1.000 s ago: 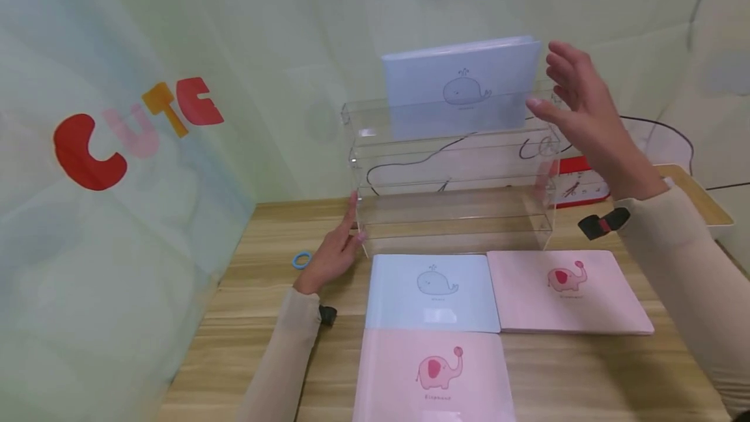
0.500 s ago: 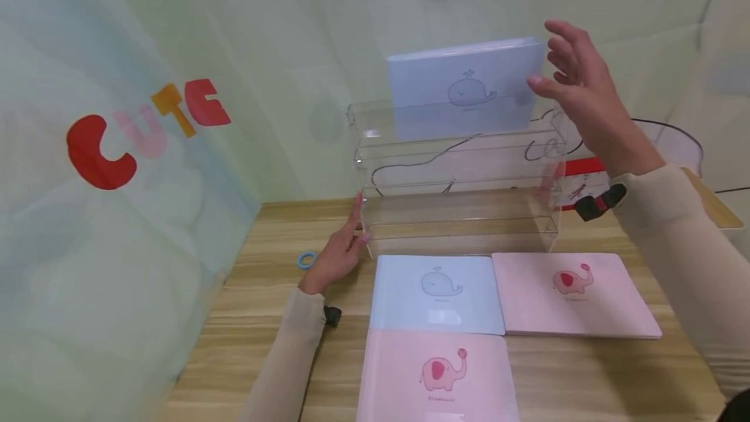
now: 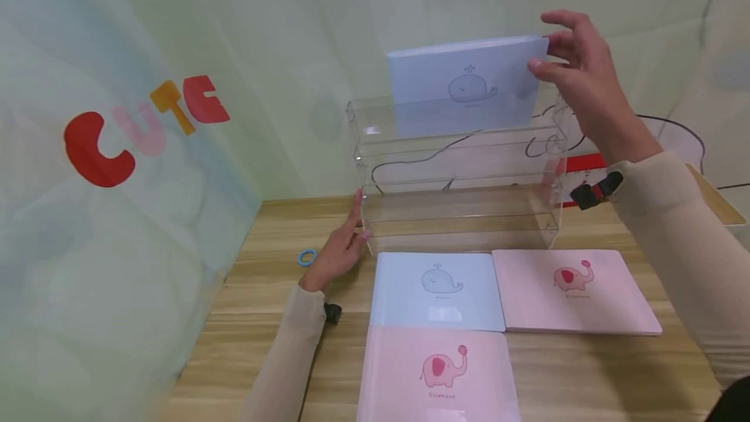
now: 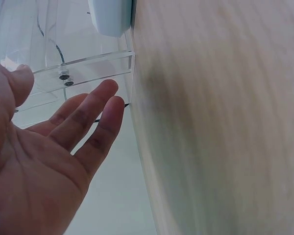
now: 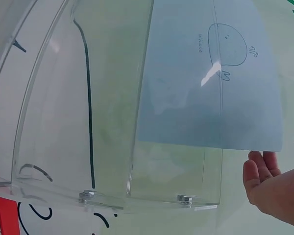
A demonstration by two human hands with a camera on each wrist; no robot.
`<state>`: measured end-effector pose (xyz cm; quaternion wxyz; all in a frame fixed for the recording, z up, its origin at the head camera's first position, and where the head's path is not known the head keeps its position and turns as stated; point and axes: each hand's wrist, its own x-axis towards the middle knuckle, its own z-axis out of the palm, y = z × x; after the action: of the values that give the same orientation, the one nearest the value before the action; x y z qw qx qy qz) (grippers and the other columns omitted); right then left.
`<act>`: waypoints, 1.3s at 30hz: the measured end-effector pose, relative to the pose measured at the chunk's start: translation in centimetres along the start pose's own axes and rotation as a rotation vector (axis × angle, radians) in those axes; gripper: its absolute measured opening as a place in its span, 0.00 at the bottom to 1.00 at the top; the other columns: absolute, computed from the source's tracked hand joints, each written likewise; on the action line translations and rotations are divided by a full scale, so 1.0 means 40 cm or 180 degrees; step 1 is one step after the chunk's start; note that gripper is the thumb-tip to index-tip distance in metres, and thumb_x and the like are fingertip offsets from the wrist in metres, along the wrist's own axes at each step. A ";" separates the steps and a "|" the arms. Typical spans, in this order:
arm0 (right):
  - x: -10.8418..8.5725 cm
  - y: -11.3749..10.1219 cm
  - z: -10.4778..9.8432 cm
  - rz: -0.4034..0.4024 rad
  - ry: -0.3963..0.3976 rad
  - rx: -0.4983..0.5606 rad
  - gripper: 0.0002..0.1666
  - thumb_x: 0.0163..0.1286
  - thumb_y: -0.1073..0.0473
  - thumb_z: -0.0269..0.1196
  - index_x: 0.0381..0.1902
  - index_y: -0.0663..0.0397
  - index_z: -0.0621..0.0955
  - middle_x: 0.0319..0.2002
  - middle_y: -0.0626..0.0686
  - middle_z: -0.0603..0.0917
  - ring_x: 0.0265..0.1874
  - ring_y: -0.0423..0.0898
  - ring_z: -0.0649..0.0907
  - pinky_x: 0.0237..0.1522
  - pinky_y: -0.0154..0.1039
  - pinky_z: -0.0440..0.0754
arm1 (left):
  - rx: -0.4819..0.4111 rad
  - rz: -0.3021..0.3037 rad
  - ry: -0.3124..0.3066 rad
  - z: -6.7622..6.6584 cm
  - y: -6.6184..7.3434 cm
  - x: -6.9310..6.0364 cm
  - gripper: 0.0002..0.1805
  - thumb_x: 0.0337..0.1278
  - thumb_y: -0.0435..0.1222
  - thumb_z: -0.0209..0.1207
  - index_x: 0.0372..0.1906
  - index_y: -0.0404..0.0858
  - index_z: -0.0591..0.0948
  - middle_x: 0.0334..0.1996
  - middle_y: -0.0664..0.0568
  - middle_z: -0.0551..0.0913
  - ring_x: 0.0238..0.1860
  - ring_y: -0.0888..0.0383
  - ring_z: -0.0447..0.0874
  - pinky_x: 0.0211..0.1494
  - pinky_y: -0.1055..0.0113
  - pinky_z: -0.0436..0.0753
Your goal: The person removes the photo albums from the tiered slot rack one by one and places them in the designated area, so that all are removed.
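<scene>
A blue photo album (image 3: 463,93) with a whale drawing stands upright in the top tier of a clear acrylic rack (image 3: 457,207). My right hand (image 3: 588,77) is at the album's upper right edge. In the right wrist view, the right hand (image 5: 279,188) has its fingertips at that edge, the thumb apart. My left hand (image 3: 336,253) rests against the rack's lower left side, fingers extended. The left wrist view shows the left hand (image 4: 54,147) with loosely spread fingers by the rack's side panel (image 4: 83,68).
In front of the rack lie a blue whale album (image 3: 436,292), a pink elephant album (image 3: 577,292) and another pink album (image 3: 439,373). A blue ring (image 3: 307,257) lies left. Behind my right arm are a red-edged item (image 3: 586,163) and a tray (image 3: 723,204).
My right hand has risen slightly and come closer to the standing album's right edge, its fingers now reaching it. The left hand stays at the rack's side.
</scene>
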<state>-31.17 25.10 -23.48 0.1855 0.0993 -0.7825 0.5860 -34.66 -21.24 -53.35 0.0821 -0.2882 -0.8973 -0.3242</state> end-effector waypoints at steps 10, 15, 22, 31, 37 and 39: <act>0.038 0.009 0.005 -0.0202 0.0099 -0.0021 0.28 0.80 0.59 0.64 0.74 0.36 0.75 0.66 0.45 0.77 0.62 0.43 0.79 0.72 0.37 0.77 | -0.0048 -0.0118 -0.0040 0.008 -0.009 0.001 0.47 0.85 0.53 0.49 0.88 0.58 0.31 0.76 0.39 0.76 0.67 0.44 0.84 0.63 0.45 0.84; 0.060 0.029 0.003 -0.0416 0.0016 0.0142 0.26 0.79 0.61 0.65 0.72 0.43 0.79 0.70 0.51 0.81 0.58 0.44 0.83 0.63 0.32 0.79 | -0.0045 -0.0176 -0.0062 0.011 -0.012 0.000 0.47 0.84 0.58 0.47 0.88 0.63 0.30 0.78 0.44 0.75 0.67 0.46 0.84 0.63 0.45 0.84; 0.080 0.041 0.008 -0.0411 -0.0087 0.0205 0.26 0.79 0.61 0.65 0.72 0.46 0.80 0.67 0.49 0.83 0.57 0.44 0.85 0.60 0.31 0.81 | -0.0035 -0.0147 -0.0096 0.014 -0.018 0.006 0.46 0.84 0.58 0.46 0.88 0.63 0.30 0.78 0.46 0.74 0.67 0.47 0.84 0.63 0.46 0.85; 0.088 0.053 0.019 -0.0204 -0.0056 0.0284 0.22 0.77 0.60 0.68 0.67 0.45 0.85 0.58 0.43 0.85 0.54 0.45 0.85 0.59 0.33 0.81 | -0.0103 -0.0165 -0.0131 0.018 -0.022 0.007 0.47 0.84 0.58 0.48 0.87 0.65 0.30 0.82 0.49 0.69 0.67 0.49 0.83 0.64 0.46 0.84; 0.090 0.057 0.024 -0.0263 -0.0013 0.0338 0.20 0.77 0.60 0.69 0.64 0.47 0.87 0.57 0.43 0.86 0.53 0.44 0.85 0.57 0.33 0.80 | -0.0091 -0.0203 -0.0107 0.014 -0.022 0.009 0.46 0.83 0.59 0.48 0.87 0.66 0.30 0.80 0.47 0.72 0.67 0.48 0.83 0.64 0.46 0.84; 0.091 0.055 0.029 -0.0224 0.0018 0.0386 0.20 0.76 0.60 0.69 0.63 0.47 0.87 0.57 0.42 0.87 0.53 0.44 0.85 0.57 0.34 0.79 | -0.0089 -0.0209 -0.0103 0.011 -0.017 0.006 0.46 0.84 0.58 0.47 0.87 0.66 0.30 0.81 0.47 0.71 0.68 0.48 0.83 0.65 0.45 0.84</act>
<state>-35.51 24.86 -24.21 0.2018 0.1361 -0.7411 0.6257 -35.22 -21.28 -53.97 0.0528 -0.2649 -0.9029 -0.3344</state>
